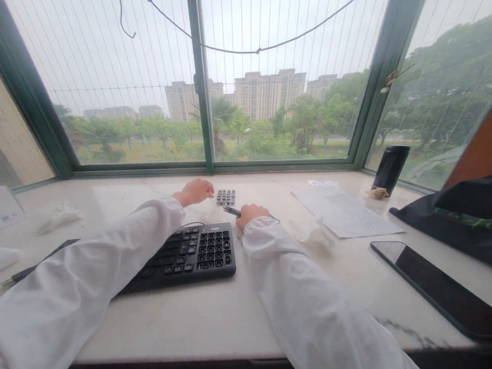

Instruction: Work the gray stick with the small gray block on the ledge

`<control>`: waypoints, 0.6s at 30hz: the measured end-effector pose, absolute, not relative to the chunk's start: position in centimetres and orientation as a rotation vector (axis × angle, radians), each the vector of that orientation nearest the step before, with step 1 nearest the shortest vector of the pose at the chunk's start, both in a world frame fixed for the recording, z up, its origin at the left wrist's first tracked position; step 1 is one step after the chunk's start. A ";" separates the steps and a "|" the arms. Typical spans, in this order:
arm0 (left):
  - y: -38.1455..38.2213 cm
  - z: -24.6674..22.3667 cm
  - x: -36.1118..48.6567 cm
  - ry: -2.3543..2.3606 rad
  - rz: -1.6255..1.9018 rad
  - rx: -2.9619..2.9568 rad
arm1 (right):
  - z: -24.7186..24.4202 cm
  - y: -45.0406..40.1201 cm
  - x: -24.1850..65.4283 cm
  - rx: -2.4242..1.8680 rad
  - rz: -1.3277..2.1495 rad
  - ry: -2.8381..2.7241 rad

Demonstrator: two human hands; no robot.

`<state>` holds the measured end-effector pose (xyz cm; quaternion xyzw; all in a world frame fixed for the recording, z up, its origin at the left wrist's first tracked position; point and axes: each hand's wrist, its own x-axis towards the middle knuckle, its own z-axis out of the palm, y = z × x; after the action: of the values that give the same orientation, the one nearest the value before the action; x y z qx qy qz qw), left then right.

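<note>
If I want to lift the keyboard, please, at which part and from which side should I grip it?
I would take the keyboard by its right end, coming from the right, thumb on the top rim and fingers under. It lies flat and that end shows fully, while the left sleeve covers the other. Keep off the number pad, whose keys look uncapped.
</note>
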<state>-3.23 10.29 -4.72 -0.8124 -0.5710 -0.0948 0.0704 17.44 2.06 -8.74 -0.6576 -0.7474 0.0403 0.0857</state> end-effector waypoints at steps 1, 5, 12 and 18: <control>9.6 -4.5 -3.5 -1.703 -0.288 -2.447 | -8.8 2.1 17.4 -1.949 0.102 -2.226; 5.8 -3.8 -5.0 -1.660 -0.299 -2.463 | -8.6 2.0 17.5 -1.907 0.030 -2.165; -2.4 -4.5 -7.1 -1.591 -0.487 -2.530 | -7.7 1.4 17.5 -1.855 -0.041 -2.096; -4.9 -5.9 -6.5 -1.487 -0.615 -2.611 | -7.6 1.2 17.3 -1.853 -0.090 -1.986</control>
<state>-6.52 -4.90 -5.89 -0.8508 -0.4845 -0.2002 0.0372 17.33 1.20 -7.61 -0.6664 -0.7145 -0.0324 0.2105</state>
